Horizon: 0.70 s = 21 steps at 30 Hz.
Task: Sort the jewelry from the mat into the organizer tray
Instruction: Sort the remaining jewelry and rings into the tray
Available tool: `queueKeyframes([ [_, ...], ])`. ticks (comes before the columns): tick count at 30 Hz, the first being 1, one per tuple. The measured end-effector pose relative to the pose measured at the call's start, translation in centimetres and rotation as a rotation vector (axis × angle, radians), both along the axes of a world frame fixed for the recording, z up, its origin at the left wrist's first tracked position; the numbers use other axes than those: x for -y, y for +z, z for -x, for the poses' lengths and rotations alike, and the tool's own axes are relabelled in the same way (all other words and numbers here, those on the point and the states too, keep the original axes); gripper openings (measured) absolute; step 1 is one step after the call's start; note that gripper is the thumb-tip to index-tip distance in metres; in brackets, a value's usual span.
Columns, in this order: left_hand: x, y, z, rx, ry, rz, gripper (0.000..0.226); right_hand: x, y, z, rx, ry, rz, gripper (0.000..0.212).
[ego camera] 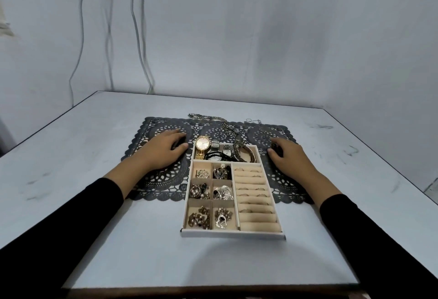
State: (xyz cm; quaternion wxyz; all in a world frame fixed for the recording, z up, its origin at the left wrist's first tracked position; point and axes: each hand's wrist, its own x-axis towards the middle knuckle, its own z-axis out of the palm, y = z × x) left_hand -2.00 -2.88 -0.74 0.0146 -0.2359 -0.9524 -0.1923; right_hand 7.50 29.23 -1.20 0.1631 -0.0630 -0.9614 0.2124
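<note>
Between the two hands, the organizer tray (232, 234) sits on the desk (118, 239) with its far end on the lace mat (163, 180). Its far long compartment holds a gold watch (203, 147), other watches and a bangle (250, 154), its six small squares nearer the left hand (163, 148) hold small pieces (222, 192), and the rolls nearer the right hand (288, 157) hold rings (251, 189). Both hands rest on the mat with fingers bent, the right over something small and dark; I cannot tell whether either grasps anything, and chains (225, 124) lie on the mat beyond the fingertips.

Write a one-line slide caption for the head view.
Left hand and right hand rest on the lace mat flanking the organizer tray; chains lie behind it.
</note>
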Motion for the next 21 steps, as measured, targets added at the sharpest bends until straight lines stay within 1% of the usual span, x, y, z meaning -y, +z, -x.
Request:
queueKeyframes([
  [7, -2.0, -0.3, 3.8, 0.022, -0.038, 0.060, 0.057, -0.4, 0.3, 4.8, 0.032, 0.001, 0.013, 0.046],
  [15, -5.3, -0.2, 7.2, 0.022, -0.165, 0.074, 0.059, -1.7, -0.1, 9.7, 0.015, 0.022, 0.006, 0.039],
  [21, -7.5, -0.4, 9.5, 0.007, -0.218, 0.107, 0.060, -2.4, -0.2, 12.4, -0.005, 0.033, 0.021, 0.040],
])
